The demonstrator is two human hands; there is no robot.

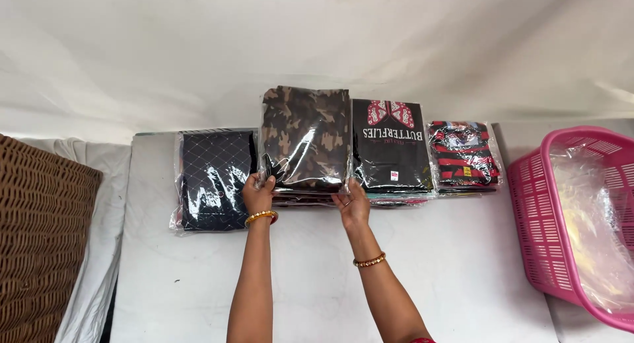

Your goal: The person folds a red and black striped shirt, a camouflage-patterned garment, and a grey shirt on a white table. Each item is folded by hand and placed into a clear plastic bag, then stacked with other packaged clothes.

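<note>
Camouflage packet [305, 135] between quilted packet [218, 178], black packet [391, 148] (basket [548, 217] right).

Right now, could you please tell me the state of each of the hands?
Left hand: gripping the clear-bagged camouflage garment packet.
Right hand: gripping the same packet's other corner.

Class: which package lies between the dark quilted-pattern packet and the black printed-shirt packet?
The head view shows the plastic-wrapped camouflage garment packet, topping a stack, gripped by both hands.
</note>
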